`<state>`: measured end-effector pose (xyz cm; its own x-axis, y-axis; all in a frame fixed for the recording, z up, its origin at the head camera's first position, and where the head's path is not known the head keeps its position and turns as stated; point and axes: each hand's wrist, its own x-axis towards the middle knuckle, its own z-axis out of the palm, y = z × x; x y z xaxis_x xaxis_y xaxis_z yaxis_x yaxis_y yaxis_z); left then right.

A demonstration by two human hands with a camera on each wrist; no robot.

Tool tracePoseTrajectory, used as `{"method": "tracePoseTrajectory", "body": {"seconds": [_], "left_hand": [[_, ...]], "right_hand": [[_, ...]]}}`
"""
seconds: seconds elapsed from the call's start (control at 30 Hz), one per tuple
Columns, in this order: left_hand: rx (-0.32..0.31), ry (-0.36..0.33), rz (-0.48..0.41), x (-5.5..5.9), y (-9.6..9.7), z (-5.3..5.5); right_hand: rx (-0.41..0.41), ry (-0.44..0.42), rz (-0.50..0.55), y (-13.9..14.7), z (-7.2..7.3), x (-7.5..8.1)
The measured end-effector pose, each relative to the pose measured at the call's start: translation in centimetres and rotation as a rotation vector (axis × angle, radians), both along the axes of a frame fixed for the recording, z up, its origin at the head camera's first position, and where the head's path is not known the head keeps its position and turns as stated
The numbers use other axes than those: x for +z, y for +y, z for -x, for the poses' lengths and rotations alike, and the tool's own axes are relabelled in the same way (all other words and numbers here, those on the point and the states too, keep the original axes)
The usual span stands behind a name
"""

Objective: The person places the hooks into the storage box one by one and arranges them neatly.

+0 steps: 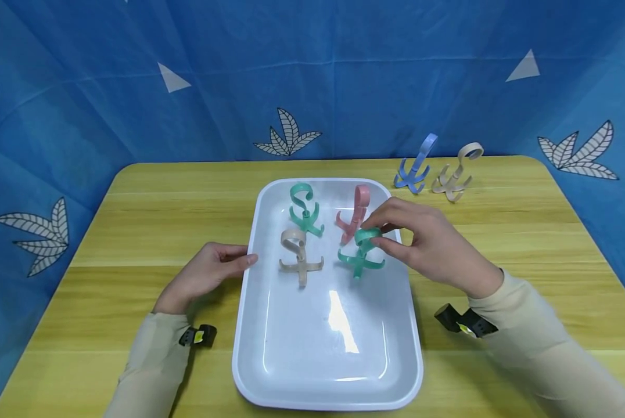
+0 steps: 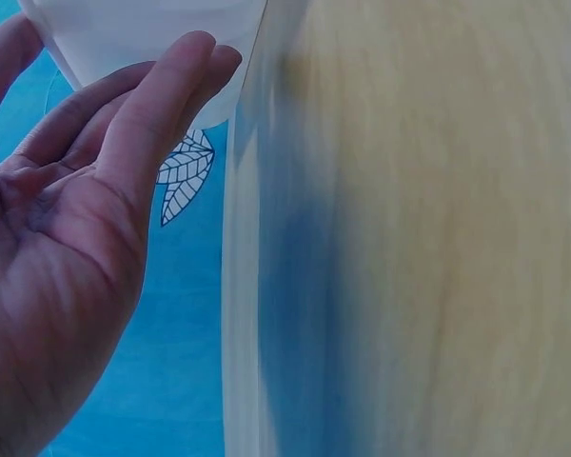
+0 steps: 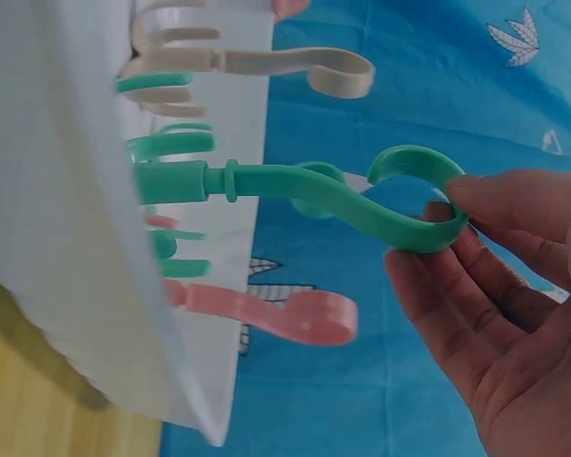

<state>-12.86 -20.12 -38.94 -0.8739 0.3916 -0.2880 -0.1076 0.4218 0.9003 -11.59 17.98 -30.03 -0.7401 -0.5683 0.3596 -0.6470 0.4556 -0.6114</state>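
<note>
A white tray [image 1: 323,348] holds several plastic hooks, each with a curled top and several upturned prongs. My right hand [image 1: 431,241] pinches the curled top of a green hook [image 3: 305,181] between thumb and fingers, its prongs down inside the tray. Just behind it stands a pink hook [image 1: 356,217]. A second green hook [image 1: 305,216] and a beige hook [image 1: 301,266] stand upright on the tray's left side. At the left rim my left hand [image 1: 208,273] grips the tray, thumb on the edge and fingers [image 2: 138,133] against the outer wall.
A blue hook [image 1: 415,168] and another beige hook [image 1: 455,177] stand on the wooden table [image 1: 182,203] beyond the tray, at the back right. A blue cloth [image 1: 344,87] with leaf prints hangs behind the table's far edge.
</note>
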Motion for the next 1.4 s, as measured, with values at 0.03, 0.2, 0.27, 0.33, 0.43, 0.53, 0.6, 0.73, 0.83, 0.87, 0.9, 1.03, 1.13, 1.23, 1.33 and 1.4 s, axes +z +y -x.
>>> {"method": "tracePoseTrajectory", "body": {"seconds": [0.03, 0.2, 0.27, 0.33, 0.43, 0.53, 0.6, 0.73, 0.83, 0.87, 0.9, 1.03, 1.13, 1.23, 1.33, 1.4], "left_hand": [[0.001, 0.001, -0.002, 0.0, 0.0, 0.0], [0.009, -0.001, -0.010, -0.2, 0.0, 0.0], [0.010, -0.005, -0.014, -0.3, -0.1, 0.0], [0.004, -0.010, -0.015, -0.3, -0.1, 0.0], [-0.013, -0.011, -0.012, -0.1, -0.1, 0.1], [-0.022, -0.018, -0.012, 0.2, -0.1, 0.1], [-0.026, -0.024, -0.022, 0.3, -0.1, 0.2], [-0.037, -0.037, -0.046, 0.4, -0.1, 0.3], [-0.045, -0.043, -0.055, 0.4, -0.1, 0.3], [-0.047, -0.045, -0.057, 0.3, -0.1, 0.3], [-0.050, -0.046, -0.058, 0.3, -0.1, 0.3], [-0.058, -0.049, -0.058, 0.4, 0.0, 0.4], [-0.061, -0.043, -0.057, 0.5, 0.0, 0.5], [-0.059, -0.039, -0.049, 0.6, 0.0, 0.5], [-0.058, -0.044, -0.040, 0.7, 0.0, 0.4], [-0.064, -0.049, -0.038, 0.6, -0.1, 0.3]], "right_hand": [[-0.001, -0.012, -0.003, 0.0, 0.0, -0.2], [0.003, -0.036, -0.024, -0.1, 0.0, -0.8], [0.004, -0.043, -0.031, -0.1, 0.0, -1.0], [0.001, -0.056, -0.037, 0.0, -0.1, -1.1], [-0.010, -0.073, -0.042, 0.0, -0.1, -1.3], [-0.017, -0.084, -0.037, 0.0, 0.0, -1.4], [-0.019, -0.078, -0.036, 0.0, 0.1, -1.5], [-0.021, -0.067, -0.061, 0.1, 0.0, -1.5], [-0.026, -0.077, -0.077, 0.3, 0.0, -1.3], [-0.028, -0.078, -0.077, 0.4, 0.1, -1.2], [-0.030, -0.074, -0.074, 0.5, 0.1, -1.1], [-0.068, -0.048, -0.046, 1.1, 0.3, -0.4], [-0.170, -0.055, -0.008, 1.7, 0.6, 0.4], [-0.314, -0.095, 0.039, 2.1, 1.3, 0.9], [-0.431, -0.109, 0.094, 2.5, 2.0, 1.0], [-0.478, -0.093, 0.117, 2.9, 2.4, 0.9]]}}
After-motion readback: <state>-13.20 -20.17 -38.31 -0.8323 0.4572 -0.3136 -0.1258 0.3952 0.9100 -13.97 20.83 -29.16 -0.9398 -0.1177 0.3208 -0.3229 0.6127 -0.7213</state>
